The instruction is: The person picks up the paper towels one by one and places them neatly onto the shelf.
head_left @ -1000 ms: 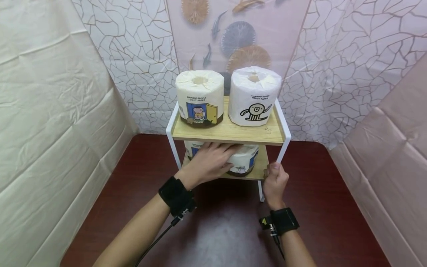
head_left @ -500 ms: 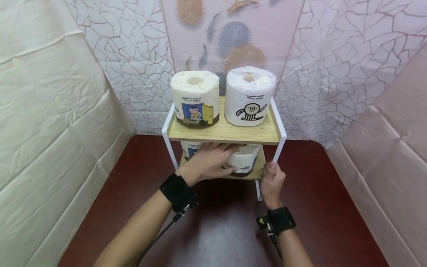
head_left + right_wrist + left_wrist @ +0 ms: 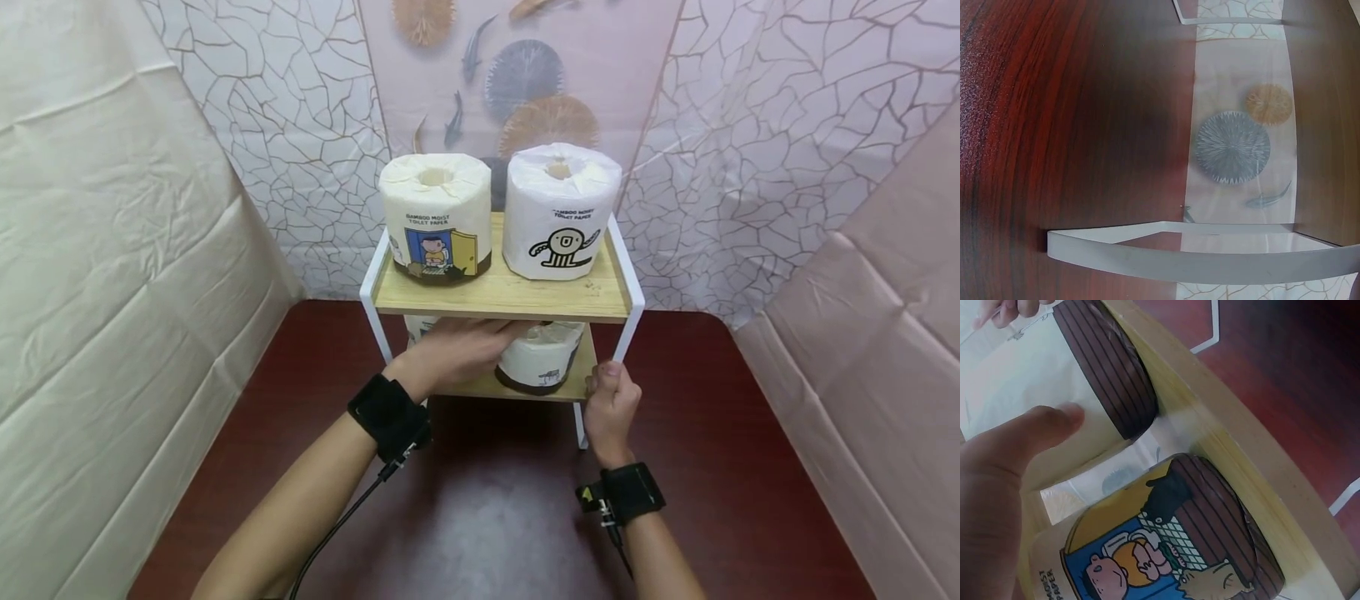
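A two-tier shelf rack (image 3: 502,302) with white metal legs bears wrapped toilet paper rolls on both tiers. My left hand (image 3: 457,350) reaches under the upper board with fairly straight fingers, over the lower right toilet roll (image 3: 532,363); the fingertips are hidden. In the left wrist view, the left thumb (image 3: 1047,428) lies across that roll's plain side. The lower left toilet roll (image 3: 1129,556), with a cartoon and brown striped base, stands beside it, mostly behind my hand in the head view. My right hand (image 3: 613,408) grips the rack's front right leg (image 3: 628,332).
Two more toilet rolls, a cream one (image 3: 437,218) and a white one (image 3: 561,212), stand on the upper tier. The rack is on a dark red table (image 3: 720,467). Patterned cloth (image 3: 300,133) hangs behind, with pale fabric walls (image 3: 112,292) at the sides.
The left thumb has left the front of the lower right roll, and the hand has shifted slightly left. That roll's printed drawing has turned to the right. My right hand keeps its grip.
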The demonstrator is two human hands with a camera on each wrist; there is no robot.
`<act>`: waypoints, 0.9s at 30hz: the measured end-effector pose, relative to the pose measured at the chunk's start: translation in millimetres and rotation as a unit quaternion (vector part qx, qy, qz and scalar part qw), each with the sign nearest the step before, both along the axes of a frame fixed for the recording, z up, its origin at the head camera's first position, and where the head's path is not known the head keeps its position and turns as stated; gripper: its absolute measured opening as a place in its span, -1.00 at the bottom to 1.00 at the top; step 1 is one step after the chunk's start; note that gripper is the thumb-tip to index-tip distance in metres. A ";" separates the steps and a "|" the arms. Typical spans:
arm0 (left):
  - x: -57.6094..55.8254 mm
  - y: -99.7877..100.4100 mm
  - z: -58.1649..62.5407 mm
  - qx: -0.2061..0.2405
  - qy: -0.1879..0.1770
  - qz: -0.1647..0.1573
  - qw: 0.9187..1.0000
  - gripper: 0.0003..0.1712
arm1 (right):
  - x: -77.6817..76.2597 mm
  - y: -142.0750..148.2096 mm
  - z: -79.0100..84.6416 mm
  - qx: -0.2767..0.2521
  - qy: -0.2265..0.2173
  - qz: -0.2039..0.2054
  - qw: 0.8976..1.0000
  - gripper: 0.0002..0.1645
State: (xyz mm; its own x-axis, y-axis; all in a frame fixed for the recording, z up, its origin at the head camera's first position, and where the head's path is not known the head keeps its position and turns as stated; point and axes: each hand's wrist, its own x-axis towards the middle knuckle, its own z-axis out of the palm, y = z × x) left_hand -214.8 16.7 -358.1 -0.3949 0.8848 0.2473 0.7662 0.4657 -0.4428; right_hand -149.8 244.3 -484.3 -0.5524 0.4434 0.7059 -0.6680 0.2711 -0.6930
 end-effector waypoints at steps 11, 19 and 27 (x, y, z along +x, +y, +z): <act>4.3 11.0 -4.8 0.035 -0.029 0.006 0.999 0.01 | -1.1 2.6 -3.2 0.003 0.000 -0.007 1.000 -0.38; 11.7 21.0 -14.3 0.085 -0.017 0.012 0.996 0.01 | -0.4 2.5 -2.7 -0.003 0.006 0.003 1.000 -0.41; 9.9 17.7 -10.4 0.056 -0.045 0.019 0.997 0.02 | 0.0 1.0 -1.8 0.004 -0.002 -0.005 1.000 -0.40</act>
State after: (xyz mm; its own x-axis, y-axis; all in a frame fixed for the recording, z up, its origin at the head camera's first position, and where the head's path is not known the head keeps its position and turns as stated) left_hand -204.9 34.4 -368.5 -0.4523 0.8379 0.3055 0.7819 0.5373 -0.3162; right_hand -149.8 245.2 -486.0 -0.5510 0.4438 0.7067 -0.6616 0.2838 -0.6941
